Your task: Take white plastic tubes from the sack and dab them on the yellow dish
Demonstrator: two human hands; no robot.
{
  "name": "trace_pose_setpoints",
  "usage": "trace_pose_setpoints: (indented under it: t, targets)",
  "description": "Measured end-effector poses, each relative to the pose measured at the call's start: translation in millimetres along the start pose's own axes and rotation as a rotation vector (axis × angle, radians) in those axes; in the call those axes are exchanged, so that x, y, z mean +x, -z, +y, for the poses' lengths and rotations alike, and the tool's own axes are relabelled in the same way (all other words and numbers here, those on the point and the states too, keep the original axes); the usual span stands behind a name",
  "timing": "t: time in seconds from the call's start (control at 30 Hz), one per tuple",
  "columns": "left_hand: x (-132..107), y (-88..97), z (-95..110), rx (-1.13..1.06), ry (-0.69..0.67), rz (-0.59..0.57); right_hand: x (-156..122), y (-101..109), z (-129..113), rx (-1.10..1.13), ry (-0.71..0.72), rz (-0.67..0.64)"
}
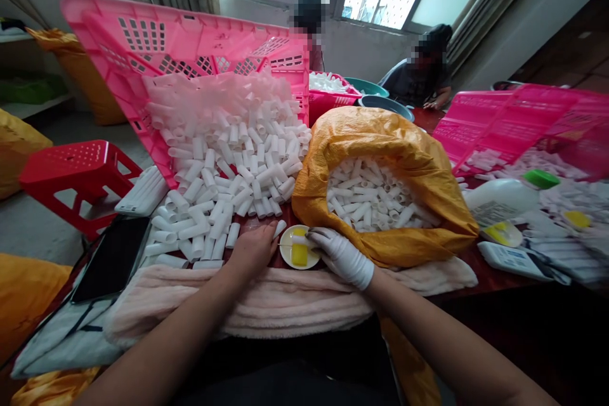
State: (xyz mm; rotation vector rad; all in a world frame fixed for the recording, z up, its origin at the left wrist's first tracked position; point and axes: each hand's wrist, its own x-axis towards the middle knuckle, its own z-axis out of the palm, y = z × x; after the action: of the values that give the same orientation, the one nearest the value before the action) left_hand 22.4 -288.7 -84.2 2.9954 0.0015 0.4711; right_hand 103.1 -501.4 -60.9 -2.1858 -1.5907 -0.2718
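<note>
The bench (469,260) carries everything within the two hands' reach. Beyond the left hand (254,247), a pink basket (214,44) stands tipped, its mouth towards the person, probably so that the loose tubes (219,225) slide down beside that hand. Beyond the right hand (340,257), an orange sack (314,165) lies with its mouth spread wide, apparently to keep the tubes inside it within easy reach. A pale towel (295,304) lies nearer the body than both hands, likely as padding for the forearms. The bare left hand pinches one white tube (280,228); the gloved right hand closes on a small white piece (299,240). Between them sits a plate (288,257) bearing a yellow sponge (299,256), seemingly central so either hand can use it. A thin rod (285,245) points from the white piece towards the left hand; its tip is unclear.
</note>
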Motion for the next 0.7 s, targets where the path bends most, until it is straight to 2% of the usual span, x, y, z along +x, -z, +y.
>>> trace_pose_setpoints:
  t: [0.07,0.23,0.33,0.4,0.5,0.57,0.63,0.7]
  targets:
    - [0.2,-1.5,-1.0,0.003,0.0,0.009,-2.1,0.9,-0.1,-0.008,-0.02,0.01]
    - [0.2,-2.3,-2.7,0.004,-0.001,0.02,-5.7,6.0,-1.6,0.0,0.114,-0.082]
    - [-0.6,-1.5,-2.4,-0.004,0.004,0.01,-6.7,6.3,-3.6,0.03,0.04,-0.038]
    - [-1.1,-1.2,-1.7,-0.013,0.011,0.002,-7.8,4.3,-5.6,-0.033,0.007,-0.059]
    - [-1.1,-1.5,-0.3,-0.038,0.026,-0.017,-10.9,1.2,-9.5,-0.135,0.105,-0.167]
    - [-0.3,-1.0,0.3,-0.059,0.042,-0.031,-12.7,0.1,-13.0,-0.104,0.216,-0.21]
    - [0.9,2.3,0.2,-0.075,0.079,-0.02,-12.5,-1.0,-18.0,0.008,0.269,-0.164]
    - [1.2,9.5,-0.9,-0.131,0.113,0.019,-9.1,-3.1,-23.7,0.2,0.194,0.006]
